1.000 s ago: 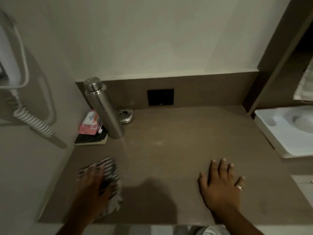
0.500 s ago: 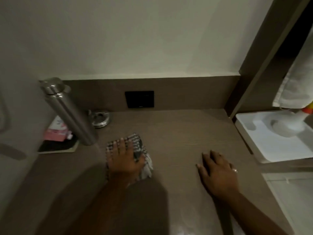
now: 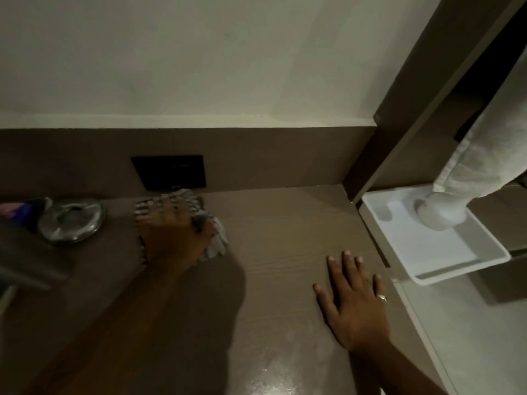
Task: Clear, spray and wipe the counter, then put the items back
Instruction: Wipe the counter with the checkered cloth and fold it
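Head cam: left hand (image 3: 174, 232) presses flat on checked cloth (image 3: 214, 240) at back of desk (image 3: 279, 223), just under black wall plate (image 3: 171, 172). Right hand (image 3: 353, 297) lies flat w/ fingers spread, well apart from cloth, near desk's right edge.

Open bench (image 3: 285, 266) surface through the frame's centre, between the left hand (image 3: 174, 232) pressed on the checked cloth (image 3: 212, 242) and the right hand (image 3: 353, 300) lying flat at centre right. Blocked at far left by a round metal dish (image 3: 71, 220) just beside the cloth. Closed off behind by the brown upstand with its black wall plate (image 3: 169, 172). Bounded on the right by a dark vertical panel (image 3: 368, 178), with a white tray (image 3: 433, 272) just beyond the bench edge.
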